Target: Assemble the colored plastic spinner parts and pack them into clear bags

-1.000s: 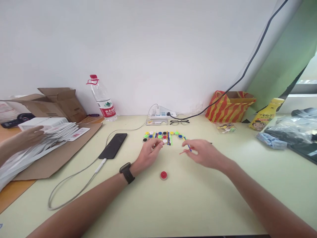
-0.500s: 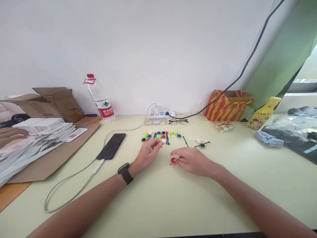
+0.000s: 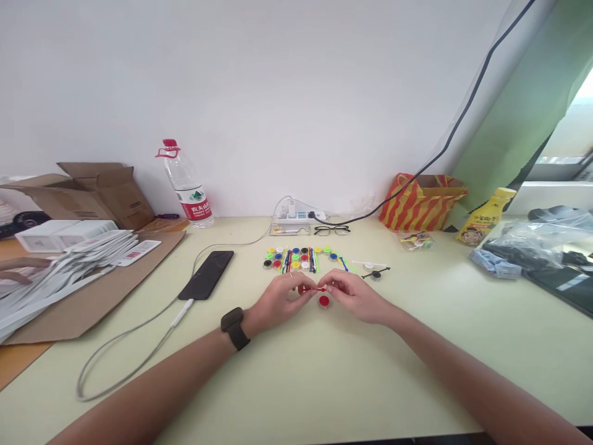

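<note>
My left hand (image 3: 283,298) and my right hand (image 3: 356,298) meet over the table, fingertips pinched on a thin red plastic stick (image 3: 321,289) with a wider middle. Just below it, a round red disc (image 3: 323,301) on a clear base lies on the table. Behind my hands are several coloured discs in rows, among them a yellow disc (image 3: 295,264), and a bundle of thin coloured sticks (image 3: 312,259). To the right of these lie a blue stick (image 3: 343,264) and a black disc (image 3: 376,275) with a black stick across it.
On the left are a phone (image 3: 207,275) on a cable, a cardboard box (image 3: 99,191), white cards (image 3: 99,256) and another person's hand (image 3: 21,270). A water bottle (image 3: 192,191), power strip (image 3: 301,214), glasses (image 3: 332,230), striped bag (image 3: 419,204) and yellow bottle (image 3: 484,217) stand or lie behind.
My right hand has lifted the red stick off the red disc. My left hand has come right and down and now pinches the stick's other end.
</note>
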Demonstrator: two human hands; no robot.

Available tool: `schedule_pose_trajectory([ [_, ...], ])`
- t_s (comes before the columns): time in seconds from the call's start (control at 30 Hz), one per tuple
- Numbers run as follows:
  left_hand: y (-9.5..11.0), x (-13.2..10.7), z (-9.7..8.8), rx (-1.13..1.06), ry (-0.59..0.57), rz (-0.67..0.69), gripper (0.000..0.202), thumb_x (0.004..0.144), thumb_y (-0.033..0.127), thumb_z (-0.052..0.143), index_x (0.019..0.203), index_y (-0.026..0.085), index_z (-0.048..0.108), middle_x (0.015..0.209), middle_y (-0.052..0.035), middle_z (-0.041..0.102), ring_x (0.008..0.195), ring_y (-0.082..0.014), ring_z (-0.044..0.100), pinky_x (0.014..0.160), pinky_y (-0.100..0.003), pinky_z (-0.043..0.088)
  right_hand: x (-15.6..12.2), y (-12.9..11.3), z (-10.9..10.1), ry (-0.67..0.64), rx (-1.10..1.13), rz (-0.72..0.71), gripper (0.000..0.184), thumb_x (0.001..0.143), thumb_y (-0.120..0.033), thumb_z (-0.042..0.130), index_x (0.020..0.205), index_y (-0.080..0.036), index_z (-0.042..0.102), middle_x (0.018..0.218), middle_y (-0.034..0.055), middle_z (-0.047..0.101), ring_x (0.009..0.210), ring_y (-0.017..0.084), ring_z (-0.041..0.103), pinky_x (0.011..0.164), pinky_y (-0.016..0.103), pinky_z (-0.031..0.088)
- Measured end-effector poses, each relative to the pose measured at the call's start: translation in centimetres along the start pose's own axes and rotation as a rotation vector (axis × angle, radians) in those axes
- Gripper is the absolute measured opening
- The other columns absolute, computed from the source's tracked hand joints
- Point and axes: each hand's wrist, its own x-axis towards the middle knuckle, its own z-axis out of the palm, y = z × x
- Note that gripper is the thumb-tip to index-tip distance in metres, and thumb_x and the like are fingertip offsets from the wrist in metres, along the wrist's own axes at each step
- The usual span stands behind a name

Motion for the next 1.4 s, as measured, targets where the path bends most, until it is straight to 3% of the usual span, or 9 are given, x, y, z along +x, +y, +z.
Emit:
schedule_pose_trajectory([
  [0.13, 0.3, -0.1, -0.1, -0.016, -0.061, -0.024, 0.017, 0.100, 0.032, 0.060, 0.102, 0.023, 0.074, 0.090, -0.0055, 0.074, 0.080, -0.0177, 0.065, 0.072, -0.029, 0.051, -0.1, 0.3, -0.7, -0.041, 0.203, 0.209, 0.021, 0.090, -0.031, 0.063, 0.109, -0.022, 0.062, 0.089, 0.0006, 0.062, 0.062, 0.012, 0.053, 0.054, 0.025, 0.041],
  [0.27, 0.5, -0.2, -0.1, -0.005, -0.126, -0.039, 0.021, 0.099, 0.033, 0.059, 0.105, 0.024, 0.077, 0.089, -0.0062, 0.074, 0.077, -0.0181, 0.065, 0.069, -0.029, 0.052, -0.1, 1.1, -0.9, -0.069, 0.239, 0.285, 0.024, 0.086, -0.033, 0.070, 0.105, -0.021, 0.062, 0.087, 0.0009, 0.064, 0.064, 0.013, 0.058, 0.054, 0.025, 0.045],
  [0.53, 0.4, 0.1, -0.1, 0.039, -0.093, -0.062, 0.019, 0.096, 0.025, 0.058, 0.105, 0.024, 0.075, 0.089, -0.0049, 0.074, 0.075, -0.0169, 0.065, 0.066, -0.028, 0.050, 0.5, 2.1, 0.1, -0.014, 0.240, 0.230, 0.019, 0.085, -0.030, 0.069, 0.100, -0.021, 0.061, 0.083, -0.0013, 0.062, 0.058, 0.010, 0.053, 0.050, 0.022, 0.036],
  [0.77, 0.2, 0.3, 0.2, 0.062, -0.053, -0.068, 0.027, 0.097, 0.019, 0.052, 0.105, 0.026, 0.078, 0.096, -0.0053, 0.076, 0.080, -0.0187, 0.066, 0.068, -0.029, 0.052, 1.4, 2.5, 1.1, 0.107, 0.248, 0.198, 0.023, 0.084, -0.037, 0.070, 0.096, -0.020, 0.060, 0.078, -0.0015, 0.062, 0.060, 0.012, 0.054, 0.051, 0.024, 0.035],
  [1.03, -0.2, 0.4, 0.2, 0.210, -0.055, -0.014, 0.025, 0.094, 0.014, 0.055, 0.106, 0.026, 0.073, 0.104, -0.0058, 0.073, 0.099, -0.0242, 0.066, 0.084, -0.035, 0.052, 2.4, 3.5, 1.3, 0.133, 0.236, 0.143, 0.023, 0.082, -0.035, 0.072, 0.095, -0.020, 0.061, 0.077, -0.0013, 0.062, 0.066, 0.015, 0.059, 0.059, 0.027, 0.041],
  [1.27, 0.5, 0.6, 0.4, 0.349, -0.133, 0.032, 0.012, 0.091, 0.016, 0.059, 0.096, 0.024, 0.066, 0.103, -0.0070, 0.068, 0.097, -0.0259, 0.062, 0.081, -0.036, 0.048, 2.5, 4.0, 1.4, 0.118, 0.207, 0.070, 0.022, 0.084, -0.036, 0.071, 0.094, -0.019, 0.061, 0.089, 0.0030, 0.066, 0.077, 0.017, 0.063, 0.072, 0.032, 0.051],
  [1.4, 0.6, 0.4, 0.3, 0.350, -0.133, 0.034, 0.012, 0.092, 0.018, 0.058, 0.100, 0.023, 0.065, 0.105, -0.0074, 0.067, 0.099, -0.0266, 0.061, 0.084, -0.038, 0.048, 2.1, 3.7, 1.7, 0.148, 0.094, 0.032, 0.012, 0.088, -0.030, 0.063, 0.093, -0.019, 0.060, 0.089, 0.0036, 0.066, 0.074, 0.017, 0.061, 0.069, 0.031, 0.050],
])
